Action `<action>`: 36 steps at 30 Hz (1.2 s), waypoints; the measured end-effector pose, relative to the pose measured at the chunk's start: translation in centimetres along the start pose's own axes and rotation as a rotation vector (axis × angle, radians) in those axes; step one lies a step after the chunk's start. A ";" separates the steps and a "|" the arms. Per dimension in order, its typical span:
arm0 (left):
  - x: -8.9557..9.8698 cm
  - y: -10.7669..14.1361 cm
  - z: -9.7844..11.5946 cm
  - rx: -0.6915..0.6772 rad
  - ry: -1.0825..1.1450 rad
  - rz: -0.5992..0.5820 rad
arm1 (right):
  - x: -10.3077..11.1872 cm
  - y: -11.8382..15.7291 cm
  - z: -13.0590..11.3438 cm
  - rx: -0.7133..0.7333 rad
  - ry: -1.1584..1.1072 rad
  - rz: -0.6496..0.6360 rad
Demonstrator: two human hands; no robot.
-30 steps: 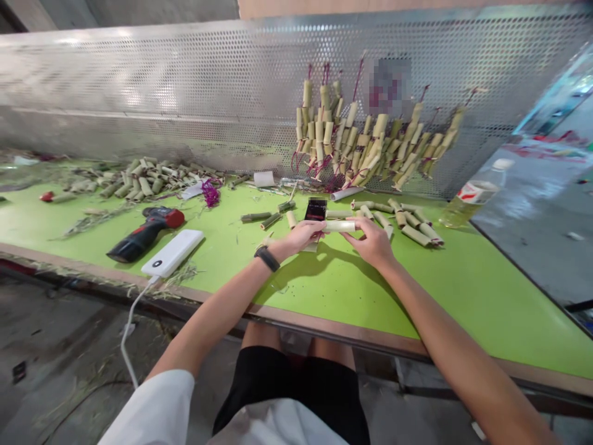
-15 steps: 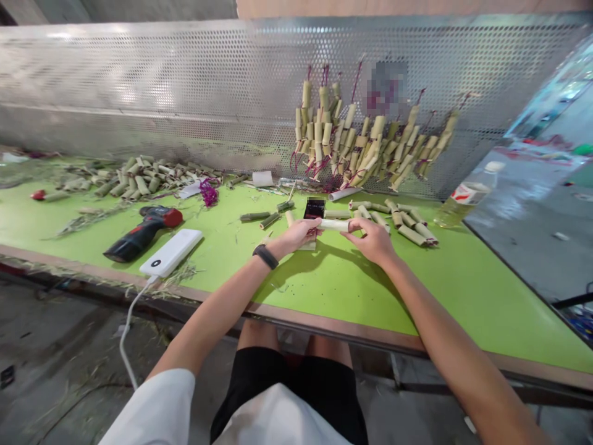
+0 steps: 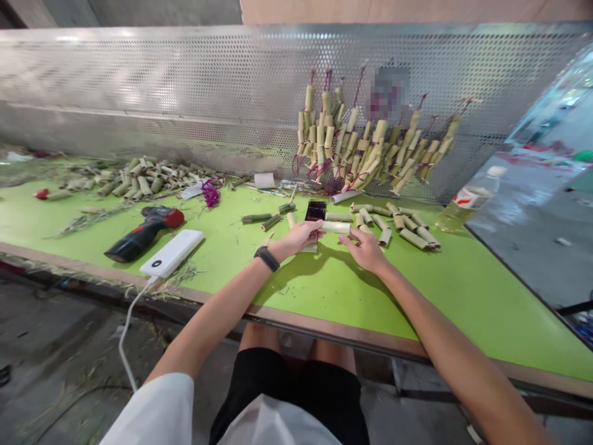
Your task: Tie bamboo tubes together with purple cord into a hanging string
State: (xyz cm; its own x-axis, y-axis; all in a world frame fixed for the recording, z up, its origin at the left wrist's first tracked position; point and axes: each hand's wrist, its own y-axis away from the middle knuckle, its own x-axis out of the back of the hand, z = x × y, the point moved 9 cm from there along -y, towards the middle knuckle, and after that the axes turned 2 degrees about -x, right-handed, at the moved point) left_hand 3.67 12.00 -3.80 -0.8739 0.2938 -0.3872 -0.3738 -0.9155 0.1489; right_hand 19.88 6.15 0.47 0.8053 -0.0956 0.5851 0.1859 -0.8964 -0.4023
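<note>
My left hand, with a dark band on its wrist, is closed on the left end of a pale bamboo tube held level above the green table. At the tube's right end, my right hand has its fingers closed against the bamboo, the thumb a little lower. Under and behind my left hand lie a dark phone-like thing and a pale piece partly hidden by the fingers. Another bamboo tube rests just behind the held one. Several short bamboo pieces lie right of my right hand.
Strung bamboo figures hang on the perforated metal panel. A cordless drill and a white power bank with a cable lie left. Behind them are a bamboo pile and purple string. A bottle stands right.
My right hand has shifted slightly left and down at the tube's right end, its fingers lower now. My left hand keeps its hold. The view has tilted slightly.
</note>
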 end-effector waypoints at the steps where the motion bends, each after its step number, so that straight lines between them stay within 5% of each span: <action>1: 0.0 0.0 0.0 -0.005 -0.009 -0.005 | -0.1 0.0 0.0 -0.008 -0.008 -0.003; 11: 0.3 -0.1 0.1 -0.014 -0.039 0.036 | 1.4 0.3 0.9 -0.108 -0.169 0.133; 19: 0.7 -0.6 -0.3 -0.004 -0.045 0.049 | 3.6 -0.1 0.0 0.024 -0.106 0.299; 24: 1.1 -0.5 -0.1 -0.004 -0.033 0.079 | 4.0 -0.4 0.5 0.000 -0.175 0.211; 30: 0.3 0.2 0.5 -0.029 -0.080 0.000 | 2.4 -0.4 3.0 -0.245 -0.515 0.050; 36: -0.4 0.2 0.5 -0.047 -0.204 -0.092 | 2.0 -0.7 5.0 -0.372 -0.739 0.123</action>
State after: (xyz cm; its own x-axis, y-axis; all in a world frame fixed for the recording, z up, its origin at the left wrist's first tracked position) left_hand 3.79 11.84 -3.11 -0.8835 0.4217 -0.2041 -0.4439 -0.8928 0.0767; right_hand 24.15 8.77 -1.64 0.9936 -0.0098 -0.1127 -0.0210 -0.9949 -0.0982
